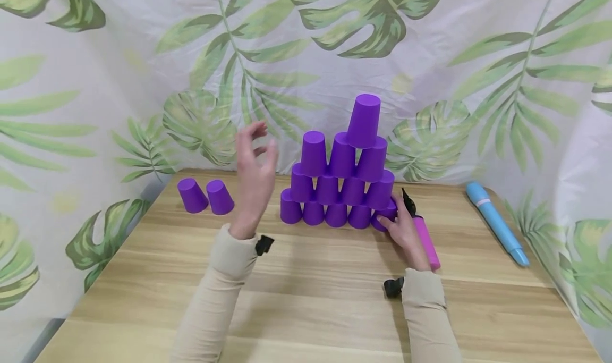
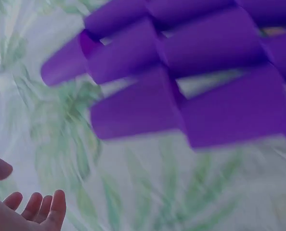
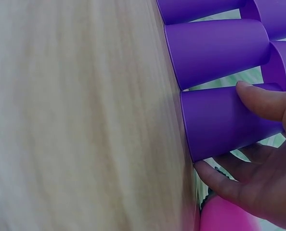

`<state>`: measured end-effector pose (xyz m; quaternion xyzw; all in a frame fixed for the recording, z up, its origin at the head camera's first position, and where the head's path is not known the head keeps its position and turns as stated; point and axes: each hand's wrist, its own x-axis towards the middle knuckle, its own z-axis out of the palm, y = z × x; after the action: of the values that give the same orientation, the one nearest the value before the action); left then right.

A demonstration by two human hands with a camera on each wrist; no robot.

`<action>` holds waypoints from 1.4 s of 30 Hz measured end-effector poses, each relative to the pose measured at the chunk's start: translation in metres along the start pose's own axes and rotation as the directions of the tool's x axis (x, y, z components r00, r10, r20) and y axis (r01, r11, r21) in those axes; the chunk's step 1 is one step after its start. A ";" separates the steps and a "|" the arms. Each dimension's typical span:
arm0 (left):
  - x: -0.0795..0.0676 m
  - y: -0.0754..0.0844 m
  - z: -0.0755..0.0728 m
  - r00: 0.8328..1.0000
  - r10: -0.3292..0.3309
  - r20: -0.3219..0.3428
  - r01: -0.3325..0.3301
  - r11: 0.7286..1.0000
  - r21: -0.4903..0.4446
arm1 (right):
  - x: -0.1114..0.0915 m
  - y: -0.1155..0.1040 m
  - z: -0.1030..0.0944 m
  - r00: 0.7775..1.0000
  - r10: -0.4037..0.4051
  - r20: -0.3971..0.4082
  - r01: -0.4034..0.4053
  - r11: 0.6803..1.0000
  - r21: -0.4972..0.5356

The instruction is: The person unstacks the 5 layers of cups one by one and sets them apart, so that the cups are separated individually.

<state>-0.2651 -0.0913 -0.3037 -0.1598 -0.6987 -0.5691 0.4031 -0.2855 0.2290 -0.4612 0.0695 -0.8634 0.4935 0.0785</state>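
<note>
Four tiers of inverted purple cups (image 1: pixel 342 158) stand on the surface (image 1: pixel 315 310); two more cups (image 1: pixel 192 195) sit apart, to the left. Right grip (image 1: pixel 404 230): pinching the bottom row's right end cup (image 3: pixel 220 122). Caution: a sideways pull there could collapse the tiers above. Left grip (image 1: pixel 255 174): loosely spread, empty; an inward swing could topple the leftmost cups (image 1: pixel 313 154).

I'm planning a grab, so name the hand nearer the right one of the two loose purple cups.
Left. The left hand hovers to the right of that loose cup, not touching it; the right hand, farther off, holds the bottom right cup of the stack.
</note>
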 end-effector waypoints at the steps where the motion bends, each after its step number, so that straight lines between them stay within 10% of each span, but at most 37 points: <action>1: 0.004 0.014 0.008 0.999 0.025 0.040 -0.024 0.999 -0.038 | 0.000 0.000 -0.001 1.000 0.003 0.002 -0.003 1.000 0.001; 5: 0.016 0.034 0.046 0.984 0.062 0.168 -0.036 0.988 -0.152 | -0.002 0.002 -0.003 0.999 0.033 0.018 -0.033 0.999 0.009; 12: 0.027 0.024 0.085 0.944 -0.099 0.316 0.164 0.969 -0.185 | -0.009 0.009 0.003 0.999 0.043 0.018 -0.043 0.999 0.014; 26: 0.053 0.035 0.121 0.848 -0.203 0.490 0.185 0.979 0.086 | -0.004 0.004 0.006 0.999 0.031 -0.011 -0.031 0.999 0.014; 42: 0.061 0.034 0.128 0.836 -0.233 0.496 0.201 0.973 0.118 | -0.002 -0.002 0.003 1.000 0.011 -0.015 -0.011 1.000 0.023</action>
<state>-0.3283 0.0227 -0.2389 -0.2113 -0.8104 -0.5274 0.1430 -0.2832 0.2259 -0.4617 0.0620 -0.8575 0.5042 0.0813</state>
